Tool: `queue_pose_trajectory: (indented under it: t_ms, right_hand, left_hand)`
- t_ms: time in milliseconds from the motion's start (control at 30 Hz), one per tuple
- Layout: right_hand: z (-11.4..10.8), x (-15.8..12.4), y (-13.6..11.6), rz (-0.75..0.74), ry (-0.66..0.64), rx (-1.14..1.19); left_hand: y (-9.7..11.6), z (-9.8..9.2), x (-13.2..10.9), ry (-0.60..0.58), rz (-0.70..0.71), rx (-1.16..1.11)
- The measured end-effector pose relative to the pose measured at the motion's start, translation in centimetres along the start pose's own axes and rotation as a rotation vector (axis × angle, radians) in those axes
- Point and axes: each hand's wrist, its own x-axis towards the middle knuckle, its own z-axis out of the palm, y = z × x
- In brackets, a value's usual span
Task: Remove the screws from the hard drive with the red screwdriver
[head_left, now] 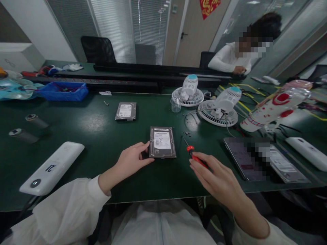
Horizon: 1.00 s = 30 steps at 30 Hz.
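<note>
A dark green table (102, 136) fills an office with blinds, glass walls and a door at the back. A second person in a white sleeve (224, 61) sits at its far side.

The left hand (133, 159) lies on the table with its fingers loosely curved and a little apart, the thumb and forefinger tips touching the left edge of the hard drive (162, 142). That drive lies flat, label up, straight ahead near the front edge. The right hand (217, 177) lies just right of it, its fingers stretched forward and close together over the red handle of a screwdriver (193, 155). The handle seems to sit under the fingertips, but I cannot tell whether it is gripped. The shaft points toward a few small screws (187, 133) beside the drive's far right corner.

Bare table lies open left of the drive, as far as a white device marked 21 (52, 166). To the right, a tablet (242, 160) lies near the right hand. Farther back lie a second hard drive (126, 111), a clear cup (175, 104) and two white fans (221, 107).
</note>
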Motion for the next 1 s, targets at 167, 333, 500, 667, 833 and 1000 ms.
queue_pose_trajectory:
  t_ms: [167,333,500,667,833,1000]
  right_hand:
    - [2.2,-2.5,-0.7,-0.035,-0.065,0.041]
    - [2.2,-2.0,-0.6,0.019,-0.224,0.240]
    - [1.3,-0.9,0.5,0.012,-0.335,0.366]
    - [1.0,0.0,1.3,-0.001,-0.383,0.346]
    - [1.0,2.3,2.4,0.121,-0.420,0.463]
    - [4.0,7.3,6.8,0.528,-0.345,0.398]
  left_hand:
    - [-0.2,0.2,0.0,0.011,0.004,0.006]
    - [-0.4,0.3,0.0,0.019,0.015,0.004]
    - [-0.4,0.4,0.0,0.020,0.006,-0.002]
    - [-0.3,0.3,0.0,0.014,0.011,-0.010]
    - [-0.3,0.2,-0.1,0.007,0.013,0.006]
    - [-0.4,0.1,-0.1,0.010,0.029,0.001]
